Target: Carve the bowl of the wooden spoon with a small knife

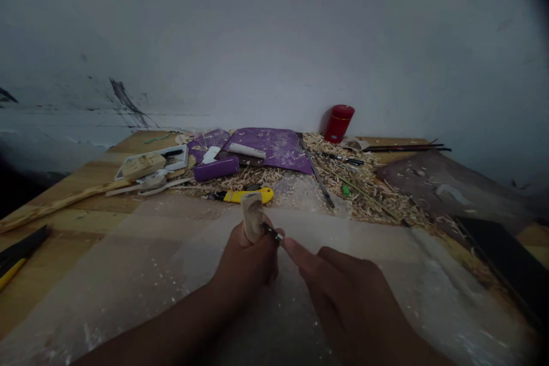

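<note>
My left hand (249, 254) is closed around a pale carved piece of wood (253, 214), whose upper end sticks up above the fingers. In my right hand (338, 280) is a small carving knife (273, 233) with a dark blade and a light metal collar. The index finger stretches along it, and its handle is mostly hidden in the hand. The blade lies against the side of the wood, close to my left thumb. Just beyond the wood, a yellow utility knife (240, 196) lies on the table.
Wood shavings (377, 191) cover the back of the table, with purple sheets (274, 146) among them. A red canister (339, 123) leans near the wall. At left are a white tray (182, 164) and a long stick (64, 201); at right, a dark flat slab (506, 257).
</note>
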`<state>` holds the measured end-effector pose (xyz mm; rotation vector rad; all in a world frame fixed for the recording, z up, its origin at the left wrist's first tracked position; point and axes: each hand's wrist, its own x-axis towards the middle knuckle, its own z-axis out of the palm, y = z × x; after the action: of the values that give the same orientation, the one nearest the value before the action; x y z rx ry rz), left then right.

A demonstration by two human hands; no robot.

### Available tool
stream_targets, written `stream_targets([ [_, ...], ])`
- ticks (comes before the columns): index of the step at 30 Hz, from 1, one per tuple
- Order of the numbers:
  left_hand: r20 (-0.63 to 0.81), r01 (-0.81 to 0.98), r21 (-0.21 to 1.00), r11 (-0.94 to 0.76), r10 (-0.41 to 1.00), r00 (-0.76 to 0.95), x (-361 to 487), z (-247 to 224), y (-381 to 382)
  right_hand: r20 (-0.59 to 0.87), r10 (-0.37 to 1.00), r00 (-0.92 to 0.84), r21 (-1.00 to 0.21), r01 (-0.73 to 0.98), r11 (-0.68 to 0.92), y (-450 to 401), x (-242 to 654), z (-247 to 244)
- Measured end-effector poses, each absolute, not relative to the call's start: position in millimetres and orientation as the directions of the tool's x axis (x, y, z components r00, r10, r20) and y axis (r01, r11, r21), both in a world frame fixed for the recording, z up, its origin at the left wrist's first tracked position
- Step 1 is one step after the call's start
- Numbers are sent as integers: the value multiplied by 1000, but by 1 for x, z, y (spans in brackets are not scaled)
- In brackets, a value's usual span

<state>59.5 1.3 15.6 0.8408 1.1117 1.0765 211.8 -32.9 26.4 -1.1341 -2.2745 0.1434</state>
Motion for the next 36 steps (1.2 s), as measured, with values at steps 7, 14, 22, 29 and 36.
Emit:
stream_targets([
  [7, -212, -99, 970, 223, 971, 107, 55, 11, 5, 396, 732, -555, -171, 738, 653, -36, 219, 34],
  [14, -217, 6, 976, 219, 965, 146, 52, 13, 7, 386, 717, -581, -101, 746, 658, -38, 227, 35],
  [22, -273, -35, 961, 274, 962, 30, 61, 18, 3, 457, 715, -529, -108, 765, 635, -39, 209, 18],
  [29, -283, -63, 957, 282, 959, -15, 61, 22, 5, 510, 703, -495, -40, 803, 594, -39, 200, 5],
  [36, -267, -76, 961, 267, 964, 16, 61, 18, 6, 545, 689, -478, -103, 777, 620, -36, 199, 3],
])
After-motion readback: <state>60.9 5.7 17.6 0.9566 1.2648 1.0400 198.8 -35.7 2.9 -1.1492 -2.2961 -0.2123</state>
